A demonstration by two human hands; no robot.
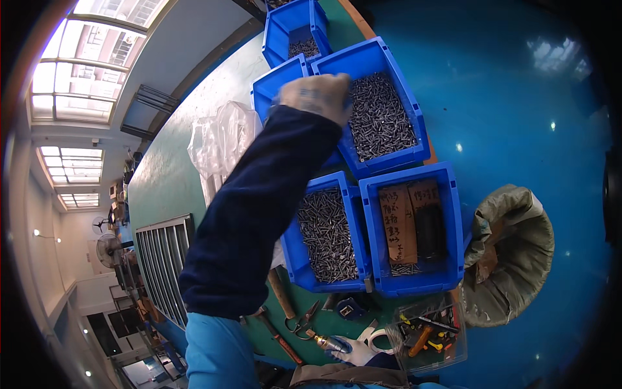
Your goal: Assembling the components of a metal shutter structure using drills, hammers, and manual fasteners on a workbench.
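Note:
My left arm, in a light blue sleeve with a navy cuff, reaches up across the bench. My left hand is closed in a fist above the near sides of two blue bins. What its fingers hold, if anything, is hidden. Beneath and to its right stands a blue bin of screws; a second blue bin is partly behind the hand. Low in the picture, close to my body, my right hand wears a white glove. Its fingers close around a short cylindrical tool with a brass-coloured end.
Nearer bins hold screws and marked cardboard with a black block. A plastic bag, hammer handle, scissors, tape measure, white ring and tool box lie around. An open sack stands right.

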